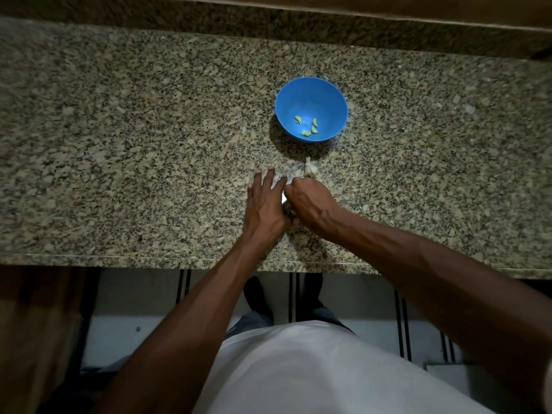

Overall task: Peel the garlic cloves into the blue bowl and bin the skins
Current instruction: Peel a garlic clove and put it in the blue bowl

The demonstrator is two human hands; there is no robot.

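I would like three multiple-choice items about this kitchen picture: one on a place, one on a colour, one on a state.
1. Where is the garlic bulb?
A. in the bowl
B. on the counter, between the bowl and the right hand
C. on the floor

2. Which colour is the bowl?
A. red
B. white
C. blue

3. How is the left hand?
A. fingers straight and spread on the granite counter
B. gripping the bowl
C. out of view

Answers: 1 B, bulb lies beyond the right hand; 2 C, blue rim; 3 A, fingers spread flat.

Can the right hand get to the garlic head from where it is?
Probably yes. The right hand lies just short of the garlic head, with only bare counter between them; the blue bowl sits farther back.
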